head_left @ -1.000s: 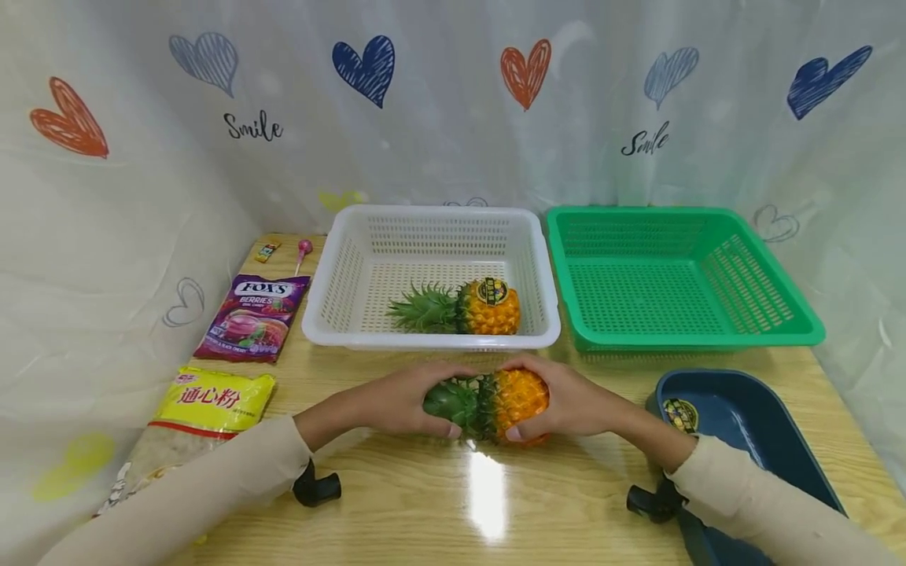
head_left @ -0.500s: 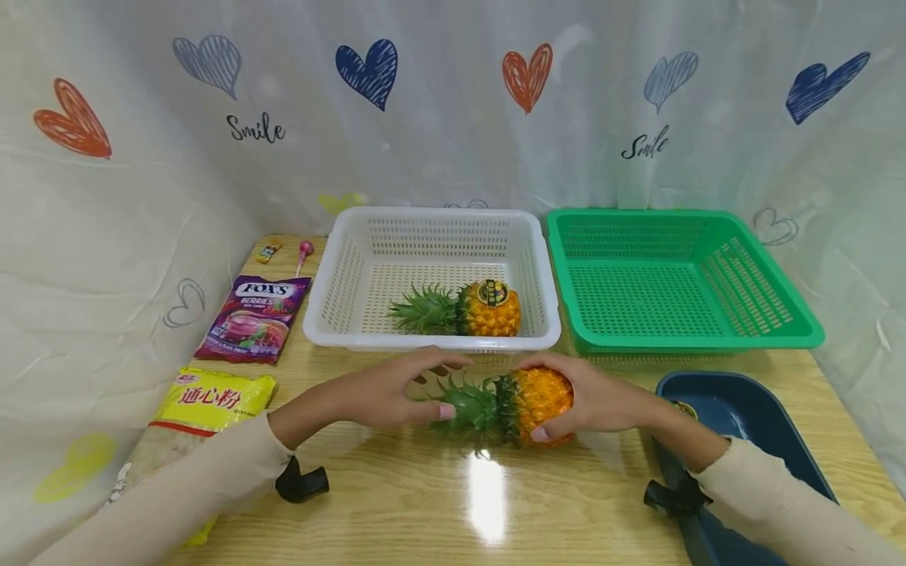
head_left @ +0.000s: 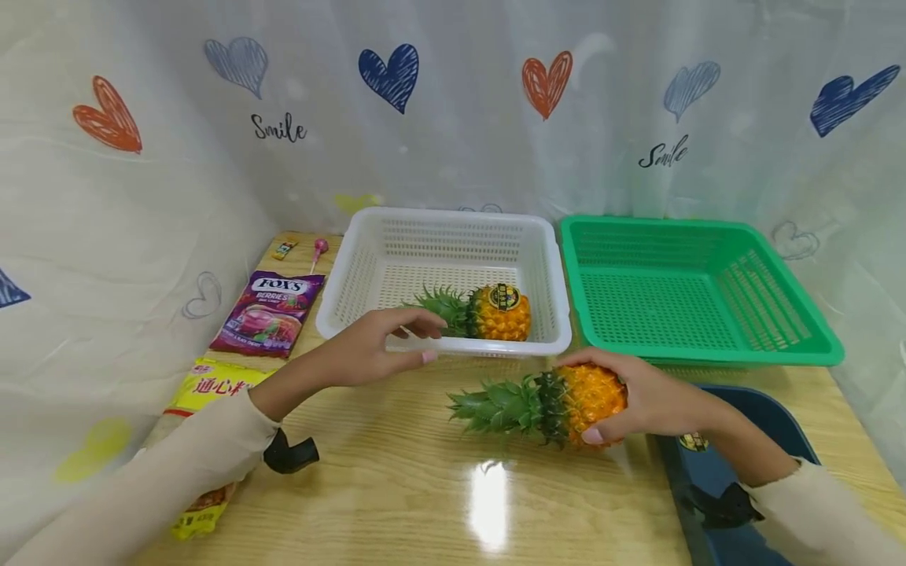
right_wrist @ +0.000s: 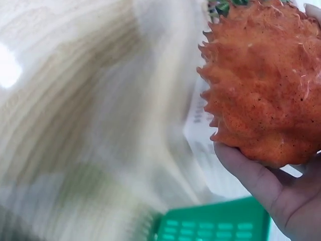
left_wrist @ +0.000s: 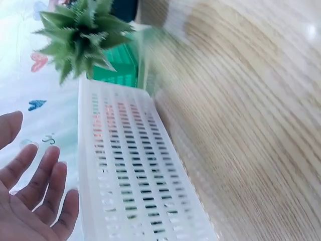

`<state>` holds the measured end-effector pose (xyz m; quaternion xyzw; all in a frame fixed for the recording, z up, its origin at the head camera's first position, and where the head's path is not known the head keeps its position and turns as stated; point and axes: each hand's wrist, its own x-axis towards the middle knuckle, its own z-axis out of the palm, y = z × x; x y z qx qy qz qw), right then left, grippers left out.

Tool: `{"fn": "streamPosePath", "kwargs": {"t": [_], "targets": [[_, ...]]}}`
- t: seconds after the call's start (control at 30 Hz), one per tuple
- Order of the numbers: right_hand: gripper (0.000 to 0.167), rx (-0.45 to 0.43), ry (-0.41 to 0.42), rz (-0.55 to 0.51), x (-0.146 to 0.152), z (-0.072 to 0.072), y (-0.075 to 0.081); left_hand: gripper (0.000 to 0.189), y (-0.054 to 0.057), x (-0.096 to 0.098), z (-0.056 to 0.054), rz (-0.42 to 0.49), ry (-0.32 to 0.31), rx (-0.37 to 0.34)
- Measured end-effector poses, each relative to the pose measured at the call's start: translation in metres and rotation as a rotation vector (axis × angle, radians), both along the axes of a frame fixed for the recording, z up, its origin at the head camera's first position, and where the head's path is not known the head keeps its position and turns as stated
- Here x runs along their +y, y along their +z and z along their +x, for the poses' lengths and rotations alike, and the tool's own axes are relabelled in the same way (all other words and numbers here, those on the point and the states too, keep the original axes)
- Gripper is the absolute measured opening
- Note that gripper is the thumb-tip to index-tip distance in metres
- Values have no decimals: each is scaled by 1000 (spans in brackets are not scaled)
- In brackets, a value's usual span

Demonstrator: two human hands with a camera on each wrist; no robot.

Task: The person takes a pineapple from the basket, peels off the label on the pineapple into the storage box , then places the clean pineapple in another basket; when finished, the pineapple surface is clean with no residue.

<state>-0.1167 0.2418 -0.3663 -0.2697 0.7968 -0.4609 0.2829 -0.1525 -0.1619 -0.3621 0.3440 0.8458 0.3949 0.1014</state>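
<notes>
My right hand (head_left: 647, 397) grips the orange body of a pineapple (head_left: 594, 401) in front of the baskets, its green crown pointing left. In the right wrist view the thumb and fingers wrap the base of the spiky fruit (right_wrist: 266, 85). My left hand (head_left: 371, 346) holds nothing; its fingers are spread and gently bent near the front rim of the white basket (head_left: 442, 346). In the left wrist view that hand (left_wrist: 35, 196) shows beside the basket wall, with the crown (left_wrist: 83, 37) farther off. A second pineapple (head_left: 502, 314), with a black label, lies inside the white basket.
A green basket (head_left: 708, 358) stands right of the white one. A dark blue bin (head_left: 757, 401) with a label sits under the right forearm. Along the left lie a purple candy bag (head_left: 269, 314), a yellow pasta bag (head_left: 212, 385), a lollipop (head_left: 320, 248) and a small wrapped candy (head_left: 284, 250).
My left hand has let go of the crown and moved up and left toward the white basket. My right hand has carried the pineapple to the right.
</notes>
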Motion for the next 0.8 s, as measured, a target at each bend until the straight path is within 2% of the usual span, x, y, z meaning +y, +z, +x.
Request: {"fn": "streamPosePath", "kwargs": {"t": [0.2, 0.43, 0.63, 0.8], "targets": [[69, 11, -38, 26, 17, 4, 13, 37, -2, -2, -10, -20, 24, 12], [72, 29, -65, 42, 32, 2, 26, 41, -4, -4, -19, -95, 16, -47], [72, 83, -33, 15, 40, -7, 34, 32, -6, -10, -23, -178, 16, -62], [72, 169, -36, 30, 45, -13, 42, 25, -7, -14, -26, -215, 28, -90]]}}
